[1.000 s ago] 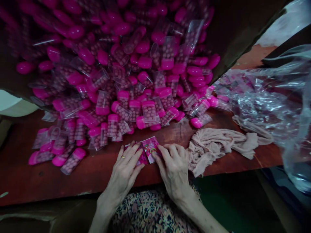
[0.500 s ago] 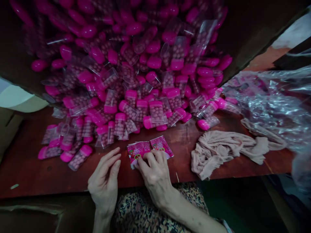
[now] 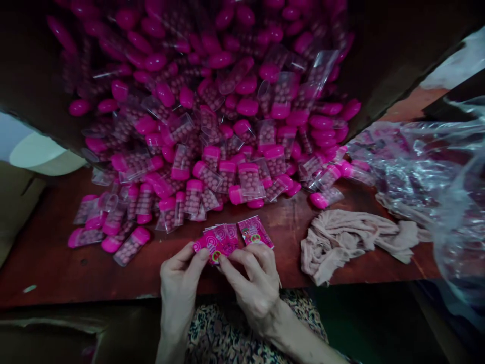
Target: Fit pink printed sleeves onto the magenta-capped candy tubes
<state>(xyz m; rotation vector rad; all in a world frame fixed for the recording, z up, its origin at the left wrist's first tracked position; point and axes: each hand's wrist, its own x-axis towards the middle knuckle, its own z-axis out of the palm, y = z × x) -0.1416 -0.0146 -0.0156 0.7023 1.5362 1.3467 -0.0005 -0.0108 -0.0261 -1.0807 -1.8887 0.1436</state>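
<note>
Between both hands, a small printed pink label point(image 3: 210, 243) is tilted up off the table. My left hand point(image 3: 179, 283) pinches its left side between thumb and fingers. My right hand point(image 3: 254, 288) has thumb and forefinger closed at its lower right corner. Behind it lie more pink labels point(image 3: 232, 232), overlapping in a small stack. A separate pink label point(image 3: 254, 230) rests just beyond the right hand's knuckles.
Clear containers with pink caps and round beads point(image 3: 250, 181) form a large heap at the back. A crumpled beige cloth point(image 3: 341, 237) lies to the right, near clear plastic bags point(image 3: 428, 172). A pale round container point(image 3: 45, 156) stands at the left, beyond the reddish-brown tabletop point(image 3: 56, 275).
My left hand has moved right and closed on a label. My right hand has shifted slightly right and down; the label now tilts up between both hands. The view has shifted a little.
</note>
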